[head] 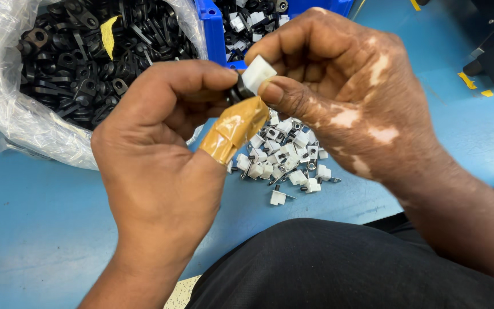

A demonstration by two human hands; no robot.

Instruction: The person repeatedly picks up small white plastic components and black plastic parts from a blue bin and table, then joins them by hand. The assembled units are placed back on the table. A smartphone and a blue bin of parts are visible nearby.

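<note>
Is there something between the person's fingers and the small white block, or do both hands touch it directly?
Nothing visible lies between. The right hand pinches the white block with bare fingertips. The left hand presses the black part joined to it; its thumb wears brown tape, which sits just below the pieces.

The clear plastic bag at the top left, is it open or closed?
Open. The clear plastic bag's mouth is spread wide, and the black plastic parts heaped inside lie uncovered.

A crinkled clear plastic bag of black parts lies upper left, a yellow slip inside it.
</note>
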